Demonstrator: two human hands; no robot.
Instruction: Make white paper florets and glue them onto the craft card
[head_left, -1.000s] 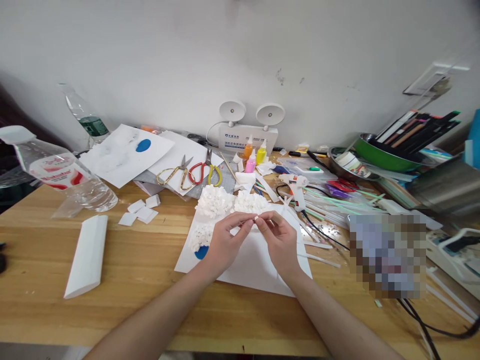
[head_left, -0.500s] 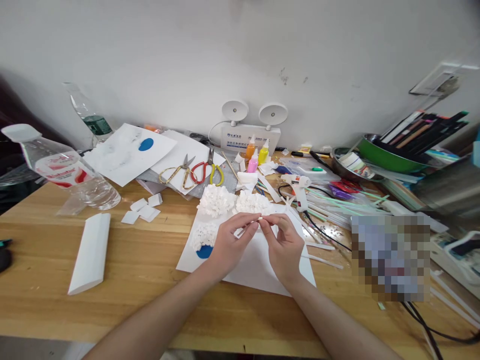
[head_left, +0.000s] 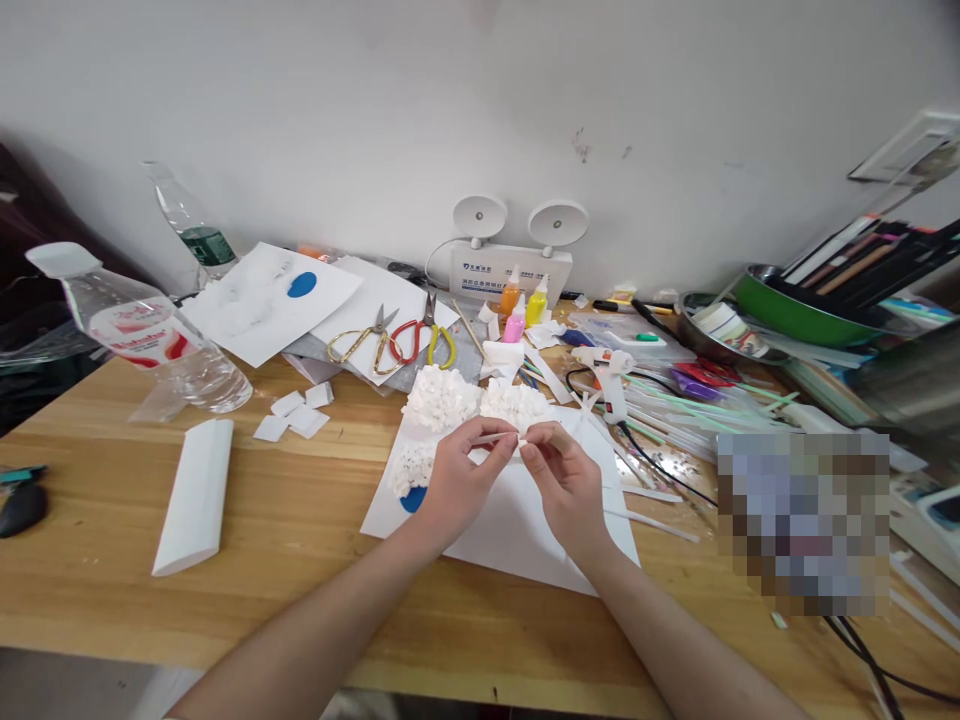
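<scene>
My left hand (head_left: 459, 485) pinches a thin white strip (head_left: 491, 438), which looks like paper, between thumb and fingers. Close beside it, my right hand (head_left: 568, 490) has thumb and forefinger closed at the strip's tip, where a tiny white bit shows. Both hands are above a white sheet (head_left: 517, 550) lying on the table. Fluffy-looking white clumps (head_left: 440, 397) made of small crumpled pieces sit on the sheet's far and left parts. A blue patch (head_left: 412, 498) shows beside the left clump, partly covered by my left hand.
A folded white paper piece (head_left: 193, 500) and small white squares (head_left: 304, 418) lie left, near a water bottle (head_left: 169, 340). Behind are gold-handled scissors (head_left: 367, 340), red-and-yellow-handled pliers (head_left: 427, 335) and paint bottles (head_left: 515, 323). A glue gun (head_left: 611, 380) and its cord lie right.
The camera has turned slightly left, so everything sits further right in view. More of the white strip shows at my left fingers, and my right fingertips have shifted a little.
</scene>
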